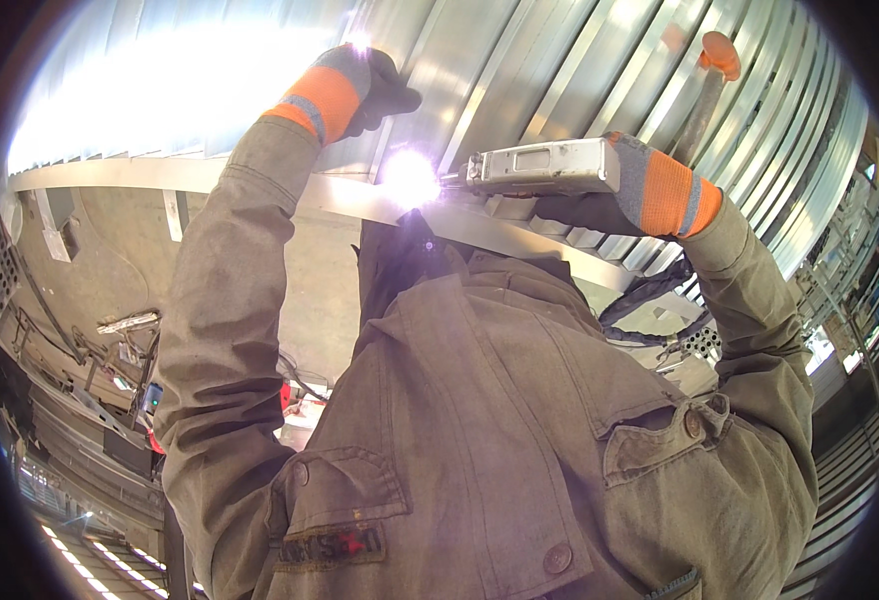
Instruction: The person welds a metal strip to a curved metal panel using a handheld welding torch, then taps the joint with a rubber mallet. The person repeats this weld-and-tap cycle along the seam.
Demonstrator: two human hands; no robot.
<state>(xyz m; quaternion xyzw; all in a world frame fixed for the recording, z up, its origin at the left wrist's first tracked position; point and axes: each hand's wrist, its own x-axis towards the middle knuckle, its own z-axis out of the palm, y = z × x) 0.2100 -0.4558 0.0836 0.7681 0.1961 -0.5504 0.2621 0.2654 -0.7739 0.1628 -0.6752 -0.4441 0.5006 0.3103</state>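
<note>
My right hand (605,195), in a grey and orange glove, is wrapped round a pale grey pistol-shaped welding torch (545,165). The torch's narrow tip points left into a blinding white-violet weld glow (410,180) at the near edge strip (345,195) of a ribbed metal panel (500,85). Beyond that glow and to its left, my left hand (370,90) rests against the panel in a matching glove. Its fingers are curled; whatever they may hold is hidden. Glare washes out the panel's far left and hides the exact joint.
On the ribs beyond my right hand lies an orange-headed mallet (721,56). A dark sheathed cable (650,290) hangs below my right wrist. Brackets (55,225) stick out under the edge strip at left. Metal racks and scrap (125,335) stand on the concrete floor (120,260).
</note>
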